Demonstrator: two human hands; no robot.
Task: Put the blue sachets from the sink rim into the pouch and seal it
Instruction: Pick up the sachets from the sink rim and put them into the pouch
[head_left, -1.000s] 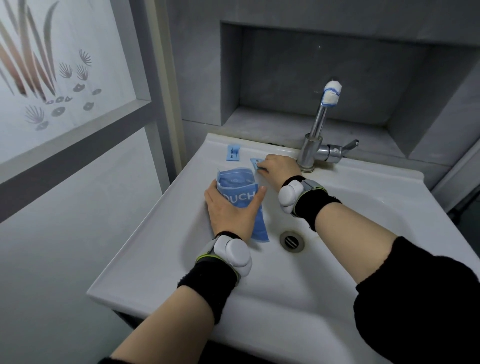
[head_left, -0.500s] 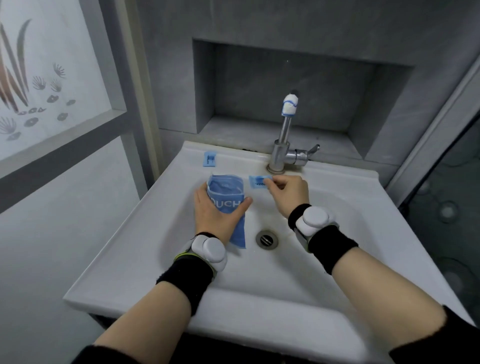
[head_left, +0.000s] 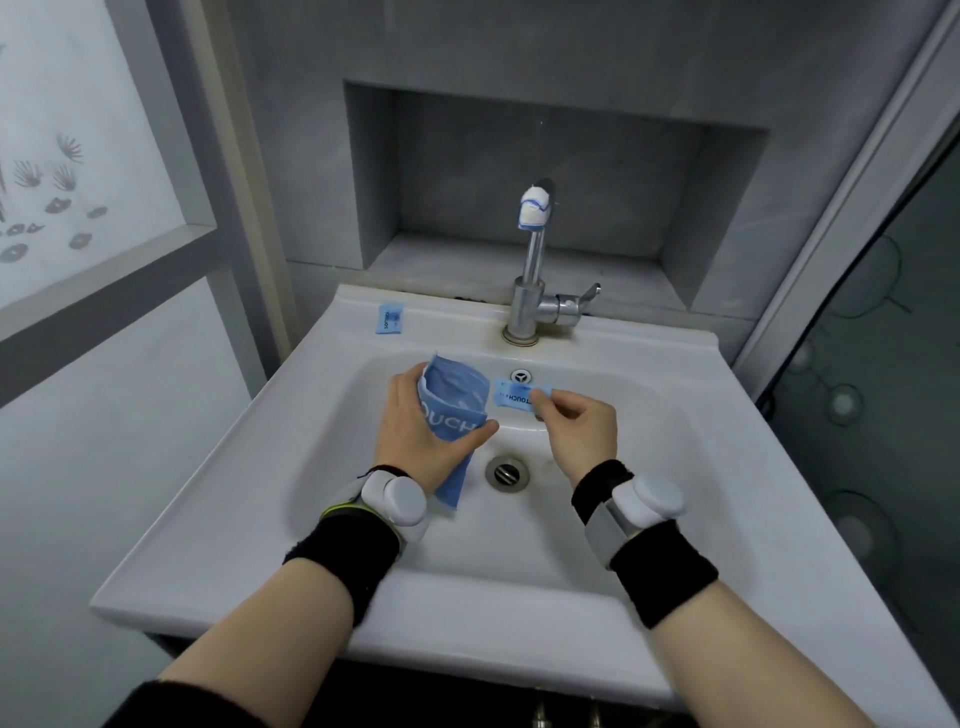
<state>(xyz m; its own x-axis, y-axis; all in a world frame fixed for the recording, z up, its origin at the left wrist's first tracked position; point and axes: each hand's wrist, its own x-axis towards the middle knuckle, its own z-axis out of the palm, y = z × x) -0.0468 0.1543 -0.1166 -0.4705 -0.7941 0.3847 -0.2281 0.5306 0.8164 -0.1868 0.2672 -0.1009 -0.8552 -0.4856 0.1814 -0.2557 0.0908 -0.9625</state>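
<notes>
The left hand (head_left: 421, 441) curls round the soft, limp pouch (head_left: 454, 400) while the right hand (head_left: 582, 431) pinches a light, likely slippery sachet (head_left: 517, 397) by its end

The sink (head_left: 249, 493) sits below a wall niche (head_left: 545, 182), and the tap (head_left: 532, 291) stands at the middle of its back rim. The rim sachet (head_left: 389, 319) lies on that back rim near the left corner, well left of the tap. Over the basin, the left grip (head_left: 415, 441) holds the pouch (head_left: 457, 400) left of the drain (head_left: 506, 472), mouth toward the tap. Just right of the pouch mouth, the right grip (head_left: 576, 431) holds the second sachet (head_left: 517, 396), behind the drain and in front of the overflow hole (head_left: 521, 375).
</notes>
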